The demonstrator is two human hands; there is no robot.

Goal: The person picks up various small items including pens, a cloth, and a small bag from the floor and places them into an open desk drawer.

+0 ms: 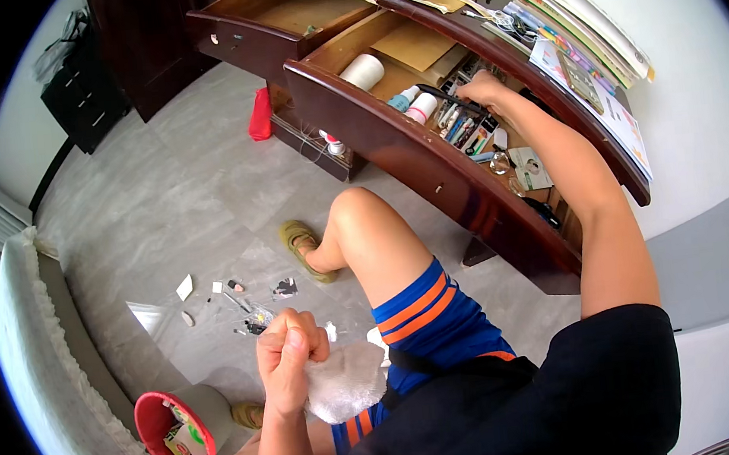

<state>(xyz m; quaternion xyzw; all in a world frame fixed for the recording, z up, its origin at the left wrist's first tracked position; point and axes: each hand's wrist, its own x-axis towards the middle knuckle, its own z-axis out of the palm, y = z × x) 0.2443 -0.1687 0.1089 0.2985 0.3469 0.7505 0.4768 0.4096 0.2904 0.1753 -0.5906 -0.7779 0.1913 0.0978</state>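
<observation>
My left hand (287, 355) is closed in a fist above my lap, gripping a piece of crinkled clear plastic wrap (348, 383) that hangs beside it. On the far right, my right hand (482, 89) reaches into the wide open drawer (372, 110). Its fingers are bent around a curved black strap-like thing (435, 91), whose exact kind I cannot make out. Below that hand lie several pens and markers (464, 128). A pink-banded white bottle (421, 108), a light blue bottle (403, 98) and a white roll (363, 72) are to its left.
Another drawer (276, 10) stands open at the back. Papers and books (581, 26) are piled on the desk. Small scraps (255, 315) litter the floor. A red-rimmed bin (175, 435) holding rubbish stands at lower left, next to a bed (64, 366). A red bag (259, 115) leans near the desk.
</observation>
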